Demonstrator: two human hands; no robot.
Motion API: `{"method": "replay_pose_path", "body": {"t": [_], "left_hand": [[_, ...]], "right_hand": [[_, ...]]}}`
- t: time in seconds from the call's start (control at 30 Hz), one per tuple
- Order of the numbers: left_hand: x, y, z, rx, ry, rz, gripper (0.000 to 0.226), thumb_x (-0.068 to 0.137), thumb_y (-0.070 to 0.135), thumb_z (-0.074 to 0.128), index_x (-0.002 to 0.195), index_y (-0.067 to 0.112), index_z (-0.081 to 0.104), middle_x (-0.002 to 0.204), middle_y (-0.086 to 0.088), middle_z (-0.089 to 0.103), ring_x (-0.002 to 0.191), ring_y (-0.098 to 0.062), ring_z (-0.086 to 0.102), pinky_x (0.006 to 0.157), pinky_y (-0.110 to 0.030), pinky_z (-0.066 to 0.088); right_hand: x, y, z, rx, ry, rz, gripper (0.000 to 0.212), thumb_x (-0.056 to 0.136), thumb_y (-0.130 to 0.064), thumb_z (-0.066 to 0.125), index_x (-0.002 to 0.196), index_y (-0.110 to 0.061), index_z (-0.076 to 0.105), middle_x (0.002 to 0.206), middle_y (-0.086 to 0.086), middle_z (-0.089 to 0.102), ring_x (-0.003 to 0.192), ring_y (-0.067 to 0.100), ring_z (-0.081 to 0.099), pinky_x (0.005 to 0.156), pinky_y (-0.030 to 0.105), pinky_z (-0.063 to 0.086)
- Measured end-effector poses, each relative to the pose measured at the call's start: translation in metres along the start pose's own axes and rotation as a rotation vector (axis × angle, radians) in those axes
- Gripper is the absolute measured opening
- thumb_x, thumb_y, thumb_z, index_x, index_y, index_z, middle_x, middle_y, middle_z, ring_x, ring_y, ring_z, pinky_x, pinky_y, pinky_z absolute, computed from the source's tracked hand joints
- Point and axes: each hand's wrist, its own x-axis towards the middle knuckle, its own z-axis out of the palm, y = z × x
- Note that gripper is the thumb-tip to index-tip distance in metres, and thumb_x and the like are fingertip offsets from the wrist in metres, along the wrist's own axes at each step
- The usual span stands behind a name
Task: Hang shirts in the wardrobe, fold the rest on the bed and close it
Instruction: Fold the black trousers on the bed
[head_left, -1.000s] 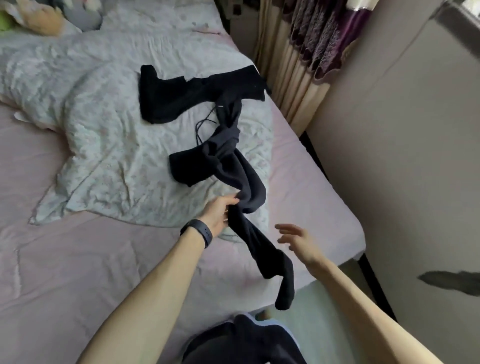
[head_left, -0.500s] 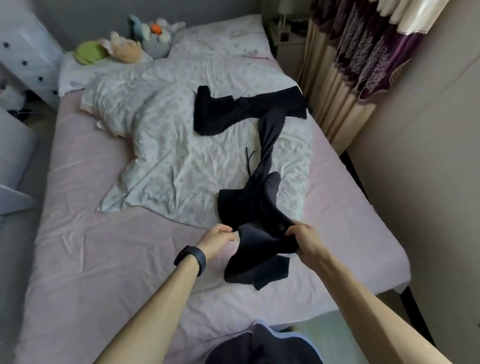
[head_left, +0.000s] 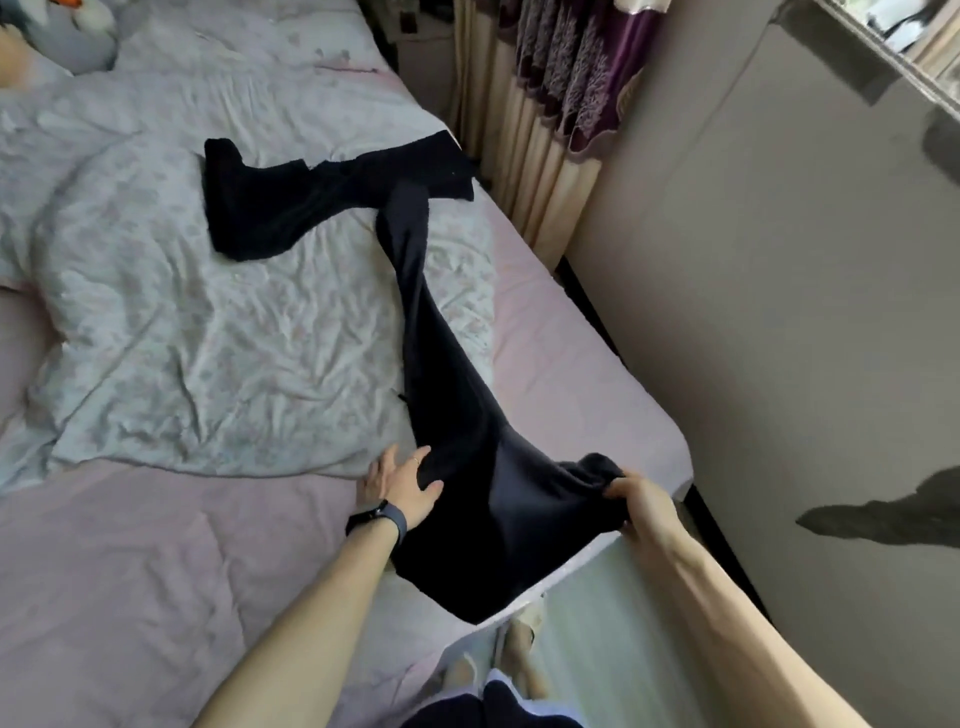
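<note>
A long black garment (head_left: 447, 395) stretches from the bed's near right corner up across the pale quilt (head_left: 208, 322). Its far end meets a second black garment (head_left: 311, 197) that lies crosswise on the quilt. My left hand (head_left: 402, 480), with a dark band on the wrist, lies flat with spread fingers on the near left edge of the long garment. At the mattress corner my right hand (head_left: 641, 501) grips the garment's bunched right edge. The cloth between both hands lies spread over the pink sheet (head_left: 156, 545) and hangs slightly over the bed's foot.
A beige wardrobe side or wall (head_left: 779, 312) rises close on the right, with a narrow floor gap (head_left: 597, 613) beside the bed. Purple and cream curtains (head_left: 561, 104) hang at the far right. Soft toys (head_left: 62, 31) sit at the bed's head. My feet show below.
The crumpled black garment has been pulled out long and straight toward the bed's corner. My hands have moved apart; the left one has let go and now lies flat on the cloth.
</note>
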Motion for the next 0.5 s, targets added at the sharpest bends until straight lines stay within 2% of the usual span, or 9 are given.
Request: {"method": "replay_pose_path", "body": {"t": [0.07, 0.1, 0.17, 0.23, 0.3, 0.37, 0.43, 0.5], "left_hand": [[0.007, -0.003, 0.009, 0.001, -0.067, -0.033, 0.073, 0.093, 0.051, 0.058, 0.156, 0.034, 0.024, 0.157, -0.008, 0.025, 0.140, -0.032, 0.033, 0.112, -0.043, 0.035], [0.012, -0.002, 0.016, -0.024, -0.089, -0.063, 0.078, 0.092, 0.050, 0.059, 0.156, 0.029, 0.021, 0.156, -0.008, 0.028, 0.139, -0.031, 0.035, 0.112, -0.044, 0.036], [0.024, -0.007, 0.033, -0.071, -0.116, -0.143, 0.086, 0.089, 0.049, 0.064, 0.156, 0.020, 0.020, 0.156, -0.009, 0.030, 0.140, -0.031, 0.034, 0.113, -0.044, 0.035], [0.034, -0.014, 0.052, -0.105, -0.138, -0.212, 0.087, 0.086, 0.049, 0.068, 0.154, 0.015, 0.027, 0.154, -0.011, 0.036, 0.139, -0.032, 0.038, 0.111, -0.043, 0.037], [0.043, -0.021, 0.068, -0.142, -0.166, -0.259, 0.085, 0.083, 0.051, 0.071, 0.150, 0.013, 0.035, 0.150, -0.012, 0.042, 0.136, -0.033, 0.041, 0.109, -0.044, 0.040], [0.048, -0.026, 0.087, -0.155, -0.192, -0.273, 0.086, 0.080, 0.056, 0.071, 0.149, 0.016, 0.039, 0.149, -0.011, 0.043, 0.136, -0.033, 0.041, 0.109, -0.045, 0.040], [0.048, -0.027, 0.101, -0.179, -0.193, -0.228, 0.089, 0.079, 0.056, 0.074, 0.153, 0.024, 0.035, 0.155, -0.008, 0.033, 0.142, -0.030, 0.033, 0.115, -0.043, 0.035], [0.044, -0.026, 0.122, -0.242, -0.206, -0.193, 0.091, 0.078, 0.045, 0.079, 0.154, 0.029, 0.031, 0.163, -0.003, 0.013, 0.148, -0.024, 0.021, 0.119, -0.036, 0.026]], "right_hand": [[0.021, 0.020, -0.016, -0.004, 0.093, -0.035, 0.029, 0.085, -0.001, 0.054, 0.096, -0.020, 0.073, 0.096, 0.006, 0.075, 0.084, 0.017, 0.067, 0.075, 0.032, 0.054], [0.035, 0.032, -0.025, 0.009, 0.156, -0.044, 0.031, 0.088, -0.001, 0.056, 0.108, -0.020, 0.069, 0.112, 0.010, 0.072, 0.096, 0.021, 0.065, 0.086, 0.037, 0.052], [0.054, 0.054, -0.034, -0.017, 0.238, -0.024, 0.050, 0.090, -0.002, 0.061, 0.137, -0.015, 0.053, 0.138, 0.010, 0.059, 0.112, 0.020, 0.057, 0.093, 0.032, 0.044], [0.069, 0.079, -0.034, -0.119, 0.240, 0.041, 0.077, 0.091, -0.013, 0.065, 0.157, -0.018, 0.025, 0.154, 0.002, 0.043, 0.132, 0.021, 0.047, 0.097, 0.029, 0.036], [0.077, 0.101, -0.026, -0.289, 0.229, 0.042, 0.085, 0.091, -0.029, 0.066, 0.160, -0.024, 0.016, 0.160, -0.003, 0.034, 0.143, 0.025, 0.038, 0.104, 0.033, 0.035], [0.085, 0.127, -0.013, -0.449, 0.171, -0.052, 0.084, 0.090, -0.037, 0.066, 0.159, -0.022, 0.020, 0.164, -0.002, 0.028, 0.149, 0.023, 0.029, 0.114, 0.034, 0.030], [0.088, 0.143, 0.002, -0.631, 0.070, -0.136, 0.081, 0.092, -0.044, 0.063, 0.159, -0.026, 0.023, 0.166, -0.002, 0.020, 0.153, 0.021, 0.018, 0.121, 0.038, 0.024], [0.094, 0.161, 0.015, -0.794, -0.057, -0.141, 0.079, 0.092, -0.051, 0.059, 0.159, -0.035, 0.020, 0.168, -0.005, 0.008, 0.153, 0.022, 0.011, 0.121, 0.040, 0.022]]}}
